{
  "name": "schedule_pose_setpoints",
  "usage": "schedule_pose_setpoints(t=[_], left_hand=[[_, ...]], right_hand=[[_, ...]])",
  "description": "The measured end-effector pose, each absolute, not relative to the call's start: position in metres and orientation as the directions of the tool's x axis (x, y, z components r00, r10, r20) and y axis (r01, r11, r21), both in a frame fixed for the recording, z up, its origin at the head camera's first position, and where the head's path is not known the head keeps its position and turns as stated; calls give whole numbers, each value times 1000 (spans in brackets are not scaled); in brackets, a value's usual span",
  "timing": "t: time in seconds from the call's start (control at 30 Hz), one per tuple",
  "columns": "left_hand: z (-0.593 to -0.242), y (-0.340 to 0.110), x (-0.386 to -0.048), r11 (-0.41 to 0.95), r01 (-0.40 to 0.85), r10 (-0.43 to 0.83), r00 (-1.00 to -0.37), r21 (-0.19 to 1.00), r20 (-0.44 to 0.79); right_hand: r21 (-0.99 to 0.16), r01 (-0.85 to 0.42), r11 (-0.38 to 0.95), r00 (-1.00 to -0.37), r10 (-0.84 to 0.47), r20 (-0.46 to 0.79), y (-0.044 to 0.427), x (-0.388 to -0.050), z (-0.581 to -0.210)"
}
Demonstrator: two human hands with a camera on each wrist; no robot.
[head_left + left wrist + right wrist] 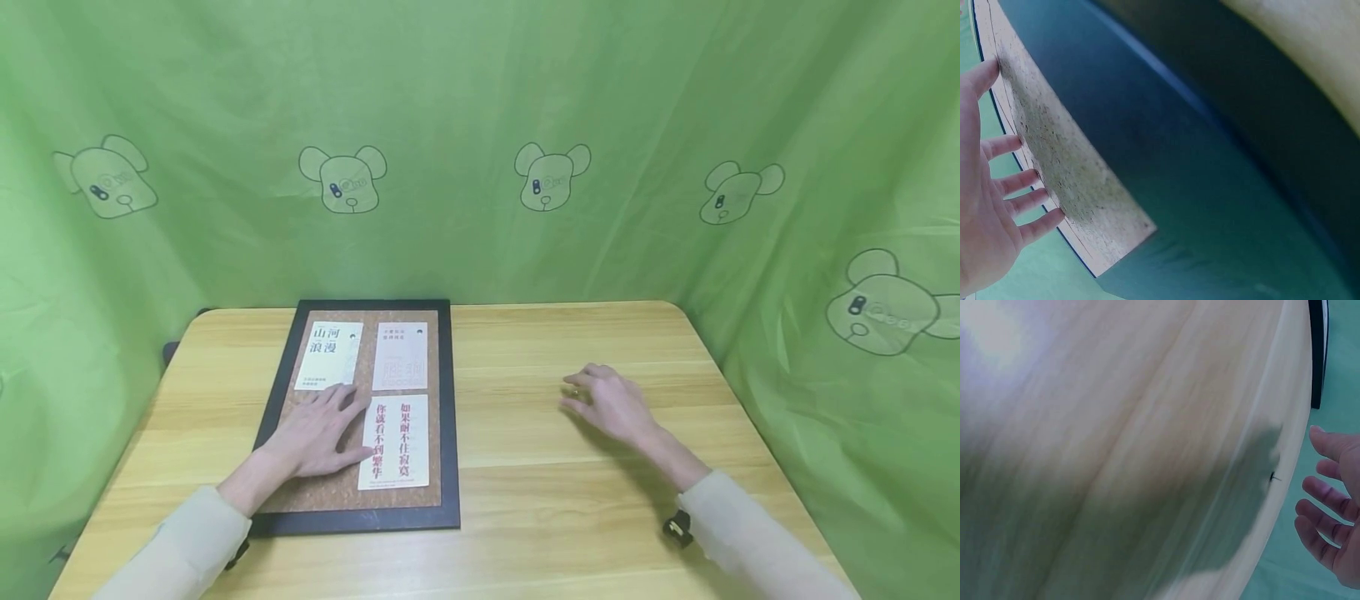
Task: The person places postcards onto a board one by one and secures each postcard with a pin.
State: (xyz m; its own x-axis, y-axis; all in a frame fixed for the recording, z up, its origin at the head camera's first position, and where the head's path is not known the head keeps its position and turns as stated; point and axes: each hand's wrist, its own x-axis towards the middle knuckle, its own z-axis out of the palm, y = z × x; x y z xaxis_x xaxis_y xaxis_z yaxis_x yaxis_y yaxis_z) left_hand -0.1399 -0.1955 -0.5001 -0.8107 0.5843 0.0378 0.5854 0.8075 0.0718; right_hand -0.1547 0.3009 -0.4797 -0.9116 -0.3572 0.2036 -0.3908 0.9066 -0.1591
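Note:
A black-framed cork board [322, 496] lies on the left of the table with three printed cards on it. My left hand [318, 433] rests on the cork with fingers spread and holds nothing. Its fingertips lie between the green-white card [318, 367] above and the card with red characters [397, 467] at the right. A pinkish card [401, 354] is at the board's upper right. Over the bare wood, my right hand [611, 404] has loosely bent fingers with nothing between them. A tiny dark pin-like thing [1272, 477] stands on the table near those fingers.
The wooden table [555, 508] extends right of the board. A green curtain [480, 233] with bear-head outlines hangs along the back and both sides, close to the table's edges.

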Motion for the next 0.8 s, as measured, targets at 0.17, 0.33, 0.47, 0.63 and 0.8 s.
schedule_pose_setpoints(t=[0.17, 0.33, 0.47, 0.63, 0.8], left_hand=[[-500, -195, -140, 808, 585, 584, -811, 76, 36], [-500, -195, -140, 807, 586, 585, -810, 75, 39], [-500, -195, -141, 808, 585, 584, -811, 75, 43], [-501, -195, -141, 807, 586, 584, -810, 77, 43], [-503, -195, -141, 810, 581, 580, -814, 75, 40]], right_hand=[[-145, -380, 914, -915, -348, 205, 307, -158, -485], [-133, -361, 923, -923, -333, 192, 314, -162, -491], [-134, -337, 932, -935, -314, 166, 319, -165, -496], [-136, -321, 937, -942, -301, 148, 325, -167, -500], [-164, -317, 934, -944, -295, 145, 326, -169, -502]])
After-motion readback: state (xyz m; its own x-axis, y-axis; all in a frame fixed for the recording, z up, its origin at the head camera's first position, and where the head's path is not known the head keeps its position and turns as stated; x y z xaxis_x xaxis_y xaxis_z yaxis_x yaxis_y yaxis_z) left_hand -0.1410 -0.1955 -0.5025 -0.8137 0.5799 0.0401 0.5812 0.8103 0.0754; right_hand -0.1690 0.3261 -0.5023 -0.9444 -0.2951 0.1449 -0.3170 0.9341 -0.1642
